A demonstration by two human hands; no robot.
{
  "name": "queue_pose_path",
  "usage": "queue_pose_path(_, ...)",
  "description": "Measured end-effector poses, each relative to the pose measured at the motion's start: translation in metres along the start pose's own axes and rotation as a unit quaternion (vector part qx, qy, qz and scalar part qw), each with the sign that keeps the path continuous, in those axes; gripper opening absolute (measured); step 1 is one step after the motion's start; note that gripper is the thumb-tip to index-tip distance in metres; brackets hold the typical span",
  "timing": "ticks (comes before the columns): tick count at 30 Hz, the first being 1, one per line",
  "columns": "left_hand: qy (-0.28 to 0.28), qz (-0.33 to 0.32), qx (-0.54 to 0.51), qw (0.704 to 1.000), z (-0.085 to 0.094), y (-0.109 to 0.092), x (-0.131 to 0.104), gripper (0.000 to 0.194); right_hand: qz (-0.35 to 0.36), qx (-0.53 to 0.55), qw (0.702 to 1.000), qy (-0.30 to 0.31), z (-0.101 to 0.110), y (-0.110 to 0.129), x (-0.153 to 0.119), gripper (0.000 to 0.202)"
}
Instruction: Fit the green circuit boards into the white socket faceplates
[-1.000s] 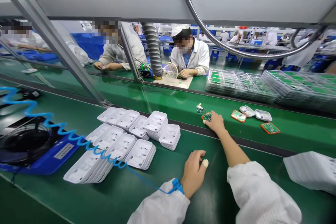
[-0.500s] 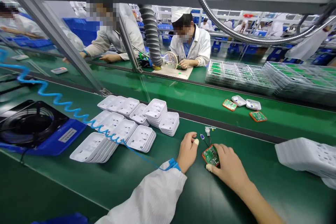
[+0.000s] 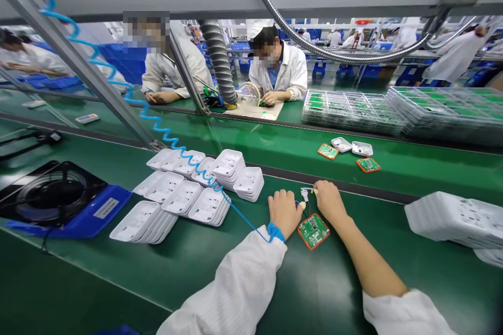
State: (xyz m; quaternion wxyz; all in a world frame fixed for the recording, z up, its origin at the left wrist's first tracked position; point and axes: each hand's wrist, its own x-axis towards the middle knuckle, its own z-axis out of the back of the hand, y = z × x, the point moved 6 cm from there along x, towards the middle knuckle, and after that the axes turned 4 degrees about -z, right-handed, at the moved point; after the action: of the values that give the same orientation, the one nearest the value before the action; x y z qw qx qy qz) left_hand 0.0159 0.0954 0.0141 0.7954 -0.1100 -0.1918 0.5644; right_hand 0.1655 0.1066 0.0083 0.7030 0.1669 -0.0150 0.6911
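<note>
A green circuit board point(image 3: 314, 231) with an orange rim lies flat on the green bench, thin dark wires running from its far edge. Those wires lead to a white connector point(image 3: 304, 195) and a small blue part point(image 3: 297, 203). To the left of the wires, my left hand point(image 3: 284, 213) is closed, its covered thumb against the blue part; a blue wrist strap circles that wrist. Beyond the board, my right hand point(image 3: 330, 202) pinches the right end of a thin pale strip point(image 3: 307, 189) by the connector. Its fingertips partly hide the strip.
Stacked white plastic shells point(image 3: 208, 207) stand left of my hands, more white shells point(image 3: 444, 220) at the right. A coiled blue cord point(image 3: 157, 126) hangs across the left stacks. A fan point(image 3: 51, 191) sits far left. Boards and clear trays point(image 3: 349, 110) lie beyond, near co-workers.
My right hand has left the circuit board and moved up to the thin strip. My left hand has moved right onto the blue part. The camera view has shifted slightly.
</note>
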Motion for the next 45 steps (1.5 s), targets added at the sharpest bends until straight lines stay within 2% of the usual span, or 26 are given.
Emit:
queue_pose_path(2, 0.008, -0.014, -0.005, 1.0, -0.005, -0.005, 0.003, 0.018, -0.022, 0.05, 0.998, -0.009, 0.009, -0.007, -0.012, 0.021)
queue_pose_path(5, 0.019, -0.053, -0.004, 0.998, -0.01, -0.011, 0.003, 0.009, -0.028, 0.138, 0.988, -0.055, 0.028, -0.014, -0.029, 0.02)
queue_pose_path(7, 0.023, -0.08, -0.007, 0.997, -0.011, -0.014, 0.0, 0.012, -0.021, 0.174, 0.982, -0.07, 0.037, -0.014, -0.037, 0.018)
queue_pose_path(11, 0.012, -0.099, -0.084, 0.991, -0.011, -0.014, -0.008, 0.016, -0.011, 0.242, 0.968, -0.059, 0.045, -0.009, -0.045, 0.012)
queue_pose_path(14, 0.001, -0.085, -0.195, 0.977, -0.008, -0.011, -0.014, 0.013, -0.024, 0.288, 0.957, -0.015, 0.045, -0.002, -0.047, 0.012)
queue_pose_path(16, -0.002, -0.069, -0.286, 0.956, -0.005, -0.01, -0.016, 0.014, -0.016, 0.271, 0.962, 0.01, 0.044, 0.004, -0.05, 0.012)
queue_pose_path(20, 0.015, -0.041, -0.415, 0.909, -0.002, -0.01, -0.017, 0.017, 0.059, 0.219, 0.974, 0.018, 0.045, 0.019, -0.053, 0.015)
queue_pose_path(26, 0.032, -0.028, -0.44, 0.897, -0.002, -0.008, -0.016, 0.008, 0.101, 0.21, 0.973, 0.007, 0.044, 0.024, -0.054, 0.017)
queue_pose_path(31, 0.058, -0.018, -0.488, 0.871, -0.01, -0.006, -0.015, 0.009, 0.106, 0.206, 0.973, 0.023, 0.043, 0.027, -0.054, 0.016)
queue_pose_path(35, 0.092, -0.034, -0.509, 0.855, -0.015, -0.008, -0.015, 0.007, 0.114, 0.21, 0.971, 0.029, 0.043, 0.033, -0.056, 0.015)
queue_pose_path(41, 0.081, -0.057, -0.451, 0.887, -0.012, -0.007, -0.015, 0.009, 0.113, 0.207, 0.972, 0.017, 0.044, 0.034, -0.056, 0.014)
queue_pose_path(45, 0.089, -0.065, -0.45, 0.886, -0.011, -0.008, -0.015, 0.011, 0.107, 0.194, 0.975, 0.016, 0.046, 0.029, -0.054, 0.015)
